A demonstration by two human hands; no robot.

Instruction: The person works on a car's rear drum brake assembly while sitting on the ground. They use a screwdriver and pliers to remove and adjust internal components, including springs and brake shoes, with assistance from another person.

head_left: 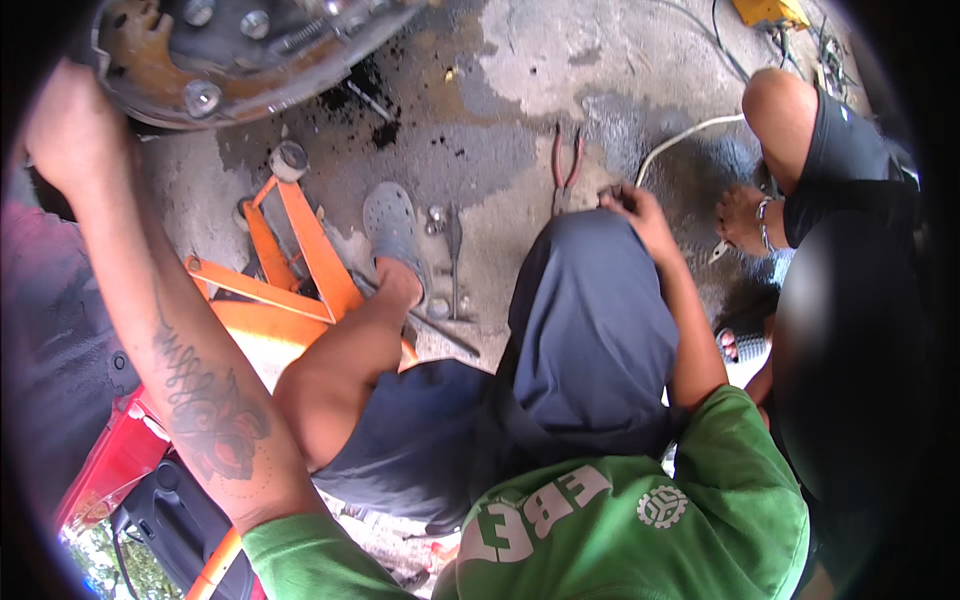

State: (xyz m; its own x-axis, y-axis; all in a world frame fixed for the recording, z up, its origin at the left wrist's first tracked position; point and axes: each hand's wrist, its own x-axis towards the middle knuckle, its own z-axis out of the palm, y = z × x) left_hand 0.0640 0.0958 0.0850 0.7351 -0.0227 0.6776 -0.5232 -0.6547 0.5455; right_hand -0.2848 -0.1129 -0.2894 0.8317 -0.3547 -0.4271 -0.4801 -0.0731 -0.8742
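At the upper left my left hand (72, 125) is raised beside a worn round brake backing plate (150, 75) with rusty patches and bolts. Its fingers are hidden, so I cannot tell what they hold. My right hand (648, 225) is partly hidden behind my raised knee. Its fingers are curled round a small dark thing (612, 196) that I cannot make out. Red-handled pliers (568, 172) lie on the floor just left of that hand. A pale hose (682, 135) curves across the floor close to its fingers.
An orange floor jack (310, 245) stands under my left arm. Near my grey clog (392, 225) lie a dark long tool (455, 255) and small metal parts (436, 218). Another person's hand (742, 222) reaches in at right. Far right sits a yellow case (772, 12).
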